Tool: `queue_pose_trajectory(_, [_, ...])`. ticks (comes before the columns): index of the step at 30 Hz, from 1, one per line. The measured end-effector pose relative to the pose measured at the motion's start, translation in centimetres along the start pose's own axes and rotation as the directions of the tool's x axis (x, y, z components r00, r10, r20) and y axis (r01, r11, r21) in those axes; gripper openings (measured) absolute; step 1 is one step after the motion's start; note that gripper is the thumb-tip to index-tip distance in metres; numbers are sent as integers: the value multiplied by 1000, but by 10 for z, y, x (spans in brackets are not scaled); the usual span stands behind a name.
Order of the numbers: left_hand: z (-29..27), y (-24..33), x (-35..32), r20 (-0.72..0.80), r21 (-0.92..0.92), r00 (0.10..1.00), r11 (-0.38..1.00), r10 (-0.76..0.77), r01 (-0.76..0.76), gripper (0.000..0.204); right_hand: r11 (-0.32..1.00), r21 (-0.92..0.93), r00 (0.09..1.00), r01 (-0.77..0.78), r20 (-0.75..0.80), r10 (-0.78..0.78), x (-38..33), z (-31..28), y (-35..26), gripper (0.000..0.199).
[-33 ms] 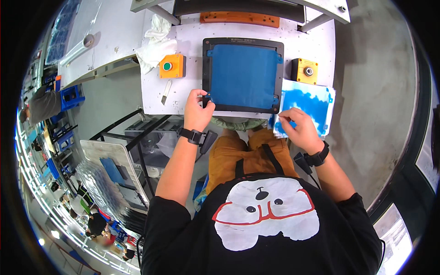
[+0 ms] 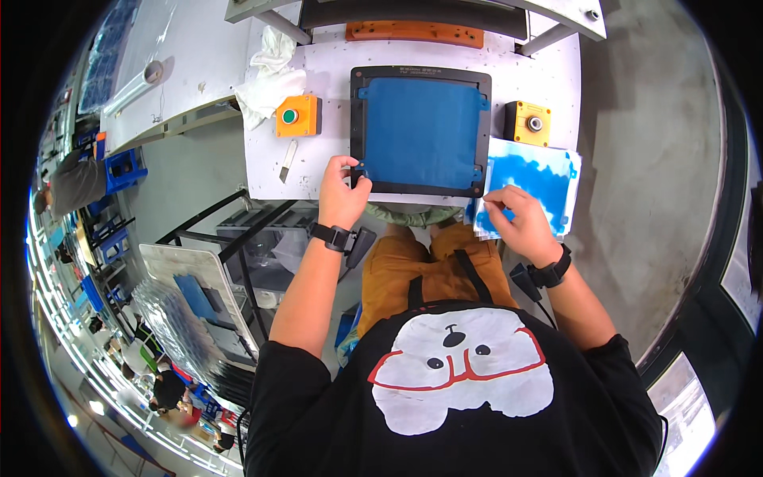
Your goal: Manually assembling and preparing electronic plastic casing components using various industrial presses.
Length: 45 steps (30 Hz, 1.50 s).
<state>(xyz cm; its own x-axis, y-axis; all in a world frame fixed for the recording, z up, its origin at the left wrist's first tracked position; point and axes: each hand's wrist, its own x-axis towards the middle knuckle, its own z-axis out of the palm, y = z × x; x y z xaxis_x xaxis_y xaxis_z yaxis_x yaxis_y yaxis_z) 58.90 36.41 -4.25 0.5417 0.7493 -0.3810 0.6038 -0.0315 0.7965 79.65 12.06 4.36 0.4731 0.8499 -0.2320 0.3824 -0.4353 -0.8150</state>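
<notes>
While only the head view is on hand, everything below comes from it. Left hand (image 2: 342,195) sits at the near-left corner of the black frame (image 2: 356,119), with thumb and forefinger pinched on a small tab of the blue sheet (image 2: 421,131) lying flat inside that frame. Right hand (image 2: 520,222) is at the near-left edge of the stack of blue sheets (image 2: 540,179), just right of the frame. Its fingertips are closed on the white edge of the top piece, so it grips rather than rests.

The blue sheet fills the frame's window, and its corner tabs lie at the frame's corners. My read: this sheet is already seated and the left hand is setting or checking its last corner, while the right hand readies the next one. Whether the corner is being pressed down or lifted, I cannot tell.

The frame lies mid-table on the white table (image 2: 270,171). An orange button box (image 2: 298,115) is just left of it and a yellow knob box (image 2: 528,123) just right. A white cloth (image 2: 270,75) lies far left, a thin blade-like strip (image 2: 288,159) near the orange box, and an orange bar (image 2: 413,33) along the far edge. Both wrists carry black bands. A dark wire rack (image 2: 238,238) stands near left, below the table, and another person (image 2: 75,183) is at the far left rim.
</notes>
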Motion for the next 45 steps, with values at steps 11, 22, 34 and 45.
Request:
queue_pose_trajectory(11, [0, 7, 3, -28, 83, 999, 996, 38, -35, 26, 1000, -19, 999, 19, -41, -20, 19, -5, -4, 11])
queue_pose_trajectory(22, [-15, 28, 12, -76, 241, 958, 938, 276, -251, 29, 986, -157, 966, -60, -259, 18, 76, -19, 4, 15])
queue_pose_trajectory(34, [-9, 79, 105, 149, 421, 790, 685, 594, -595, 28, 908, -297, 940, -296, -258, 222, 137, -20, 27, 22])
queue_pose_trajectory(45, [-2, 60, 131, 66, 172, 978, 963, 198, -206, 44, 878, -161, 868, -450, -310, 388, 157, -13, 11, 28])
